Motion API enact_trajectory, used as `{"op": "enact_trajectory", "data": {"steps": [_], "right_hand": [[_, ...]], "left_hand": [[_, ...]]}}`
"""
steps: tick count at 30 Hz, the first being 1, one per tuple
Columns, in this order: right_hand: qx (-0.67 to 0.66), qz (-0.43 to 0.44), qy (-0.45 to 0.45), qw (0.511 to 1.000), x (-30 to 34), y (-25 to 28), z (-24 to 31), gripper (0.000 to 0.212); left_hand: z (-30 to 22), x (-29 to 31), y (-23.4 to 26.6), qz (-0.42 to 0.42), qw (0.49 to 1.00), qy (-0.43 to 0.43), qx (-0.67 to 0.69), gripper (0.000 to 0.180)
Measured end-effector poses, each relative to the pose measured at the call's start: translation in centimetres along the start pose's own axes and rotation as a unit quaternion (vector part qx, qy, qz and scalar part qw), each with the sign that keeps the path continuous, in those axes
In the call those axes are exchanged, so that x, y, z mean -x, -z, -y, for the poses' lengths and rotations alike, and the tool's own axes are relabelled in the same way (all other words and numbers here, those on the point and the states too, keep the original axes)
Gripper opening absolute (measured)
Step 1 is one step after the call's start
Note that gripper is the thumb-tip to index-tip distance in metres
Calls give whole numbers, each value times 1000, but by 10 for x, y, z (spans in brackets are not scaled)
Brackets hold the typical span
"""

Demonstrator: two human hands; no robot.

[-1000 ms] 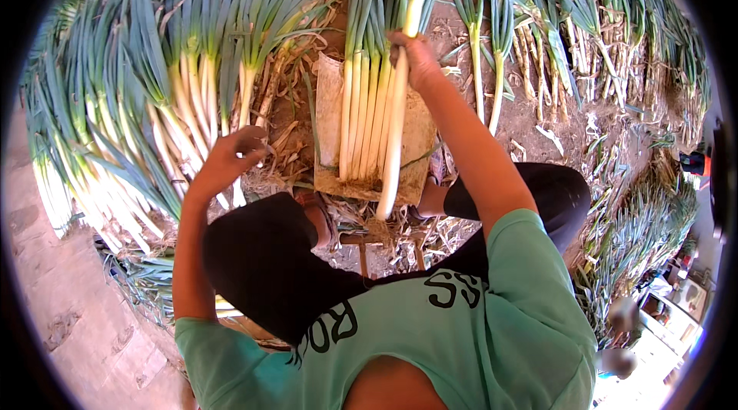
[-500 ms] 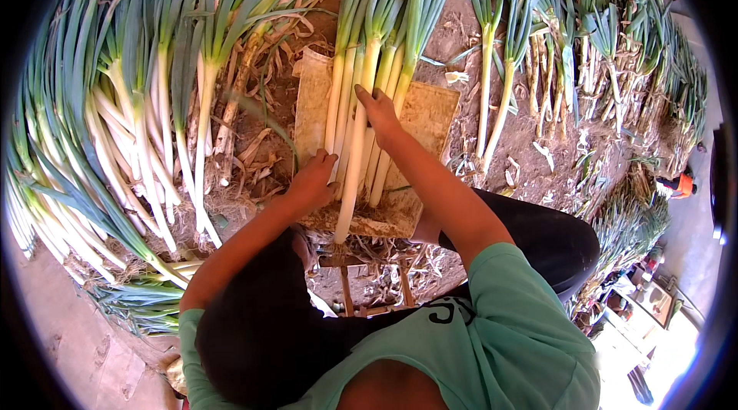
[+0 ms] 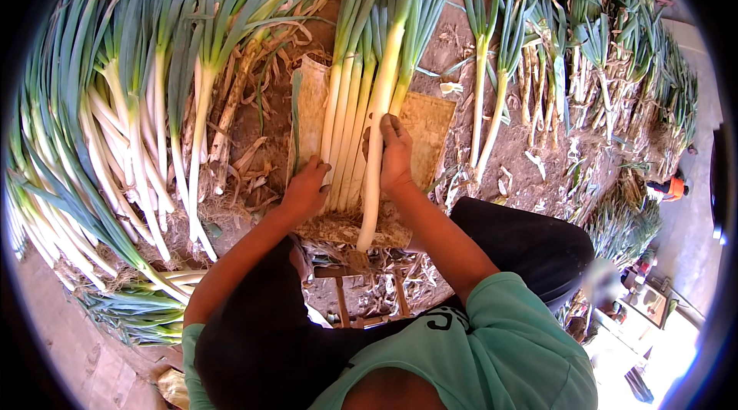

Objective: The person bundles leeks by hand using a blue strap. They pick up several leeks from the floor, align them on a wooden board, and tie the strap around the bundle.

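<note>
Leek (image 3: 381, 95) points root end toward the person, green leaves away; long axis runs near to far, top tipped a bit right. Versus half a second ago: the leek now sits farther right over the row of leeks (image 3: 344, 114) (earlier it crossed the middle), and the right hand (image 3: 396, 152) is lower in view, more on the stalk's right side. Left hand (image 3: 306, 189) is about where it was.

Right hand pinches the white stalk, fingers wrapped from the right; leaves extend beyond the grip, root end sticks out on the near side, at the board's near edge. Left hand has bent fingers against the row's left edge (can't tell if it grips anything). Row lies on the board (image 3: 430, 126), roughly lined up with the held leek.
</note>
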State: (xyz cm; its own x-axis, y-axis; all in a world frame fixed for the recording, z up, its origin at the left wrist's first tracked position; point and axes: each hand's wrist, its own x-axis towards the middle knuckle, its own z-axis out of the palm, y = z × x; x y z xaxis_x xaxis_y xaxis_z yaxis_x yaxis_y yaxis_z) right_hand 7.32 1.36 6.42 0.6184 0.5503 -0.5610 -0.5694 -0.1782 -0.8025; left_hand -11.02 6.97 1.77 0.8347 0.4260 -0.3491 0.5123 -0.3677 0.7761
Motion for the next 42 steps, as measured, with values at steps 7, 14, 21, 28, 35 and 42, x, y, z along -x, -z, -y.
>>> {"op": "enact_trajectory", "data": {"steps": [7, 14, 21, 28, 35, 42], "right_hand": [[-92, 69, -127, 985, -5, 21, 11, 38], [150, -88, 62, 983, 12, 8, 2, 26], [350, -241, 201, 883, 10, 11, 8, 33], [539, -219, 20, 813, -1, 37, -24, 44], [569, -185, 34, 800, 23, 53, -51, 39], [543, -118, -48, 830, 70, 57, -63, 39]], "left_hand": [[2, 2, -2, -33, 999, -16, 12, 32], [3, -4, -4, 0, 999, 14, 31, 29], [1, -2, 0, -6, 1000, -19, -2, 26], [-5, -3, 1, 5, 1000, -14, -11, 27], [-3, -2, -1, -1, 1000, -18, -7, 27], [-1, -3, -4, -11, 1000, -19, -23, 26]]}}
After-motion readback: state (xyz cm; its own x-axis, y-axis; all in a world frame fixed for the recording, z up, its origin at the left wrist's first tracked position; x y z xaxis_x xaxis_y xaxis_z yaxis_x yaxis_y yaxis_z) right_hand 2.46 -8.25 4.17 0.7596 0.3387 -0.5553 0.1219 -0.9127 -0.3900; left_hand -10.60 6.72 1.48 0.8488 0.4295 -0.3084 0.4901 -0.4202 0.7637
